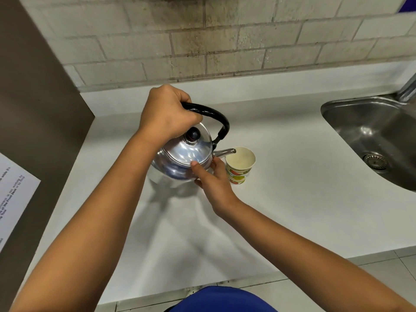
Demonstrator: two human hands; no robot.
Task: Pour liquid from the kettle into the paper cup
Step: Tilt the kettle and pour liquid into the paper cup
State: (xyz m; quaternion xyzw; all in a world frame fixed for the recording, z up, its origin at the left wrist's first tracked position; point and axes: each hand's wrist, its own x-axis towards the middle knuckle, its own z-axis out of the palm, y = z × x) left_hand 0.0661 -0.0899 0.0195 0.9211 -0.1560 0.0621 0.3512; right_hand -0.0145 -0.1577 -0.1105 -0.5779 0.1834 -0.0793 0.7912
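A shiny metal kettle [182, 158] with a black handle and black lid knob hangs tilted above the white counter, its spout reaching over the rim of the paper cup. My left hand [167, 113] is closed around the handle's top. My right hand [212, 179] steadies the kettle's front side, thumb on the lid edge and fingers on the body near the spout base. The paper cup [239, 167], cream inside with a fruit print outside, stands upright just right of the kettle. No stream of liquid is visible.
A steel sink [373, 136] with a drain and a tap base lies at the right. A brown panel [33, 113] with a printed sheet stands at the left. A stained brick wall runs behind the white counter [292, 199].
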